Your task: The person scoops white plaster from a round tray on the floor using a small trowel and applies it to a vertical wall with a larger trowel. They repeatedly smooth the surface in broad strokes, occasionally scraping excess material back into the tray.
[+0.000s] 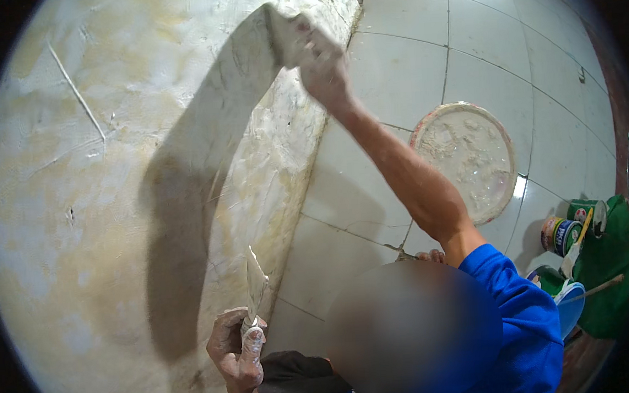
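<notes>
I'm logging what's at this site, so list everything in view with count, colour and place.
Wall: one, off-white and yellowish, left
Tiles: several, pale grey, right of wall
Basin: one, reddish rim, on tiles
Paste: one mass, off-white, in basin
Cans: at least two, green and multicoloured, far right
Brush: one, yellow handle, near cans
Bucket: one, blue, lower right
Stick: one, brown, at bucket
Sheet: one, green, far right
Knife: one, paste-smeared, in left hand
Flat tool: one, greyish, blurred, in right hand
Left hand: one, paste-smeared, bottom
Right hand: one, pale-smeared, at wall
Sleeve: one, blue, lower right
</notes>
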`<control>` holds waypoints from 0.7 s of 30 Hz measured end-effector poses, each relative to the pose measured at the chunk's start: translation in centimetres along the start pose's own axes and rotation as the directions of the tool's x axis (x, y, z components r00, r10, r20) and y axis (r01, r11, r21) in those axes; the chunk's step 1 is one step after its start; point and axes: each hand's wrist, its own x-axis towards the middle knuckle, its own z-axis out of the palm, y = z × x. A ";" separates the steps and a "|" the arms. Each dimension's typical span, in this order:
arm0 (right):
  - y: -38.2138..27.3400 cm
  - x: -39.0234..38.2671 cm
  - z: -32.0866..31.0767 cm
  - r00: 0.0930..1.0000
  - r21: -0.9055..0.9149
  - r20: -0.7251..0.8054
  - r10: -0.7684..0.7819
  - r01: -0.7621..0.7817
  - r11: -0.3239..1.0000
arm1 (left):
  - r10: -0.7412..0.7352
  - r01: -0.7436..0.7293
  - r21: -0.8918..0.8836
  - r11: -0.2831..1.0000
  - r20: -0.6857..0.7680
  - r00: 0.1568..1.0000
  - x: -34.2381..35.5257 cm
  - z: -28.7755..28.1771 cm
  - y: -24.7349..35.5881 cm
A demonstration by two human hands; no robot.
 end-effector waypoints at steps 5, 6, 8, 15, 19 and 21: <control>-3.4 -7.4 -0.9 0.993 0.131 0.108 -0.048 0.034 0.991 | -0.001 0.000 0.011 1.000 0.008 1.000 1.0 0.8 -0.1; -1.6 -8.4 -0.9 1.000 0.208 0.018 0.020 -0.023 0.978 | -0.005 0.004 0.019 1.000 0.014 1.000 1.2 1.0 0.0; 0.6 -8.8 -2.1 0.867 0.526 0.173 0.467 -0.482 0.701 | 0.003 -0.002 0.051 0.999 -0.013 1.000 1.1 1.0 -0.1; 12.3 -10.3 -5.1 0.625 0.475 0.107 0.773 -0.716 0.512 | -0.013 0.014 0.056 0.998 -0.015 1.000 1.2 1.1 0.2; 11.4 -9.1 -0.8 0.800 0.149 -0.085 0.594 -0.579 0.802 | -0.012 0.012 0.045 0.999 -0.008 1.000 0.9 0.8 0.2; 3.4 -6.3 0.9 0.864 -0.032 -0.082 0.496 -0.500 0.865 | -0.018 0.019 0.054 0.998 -0.013 1.000 0.4 0.5 0.3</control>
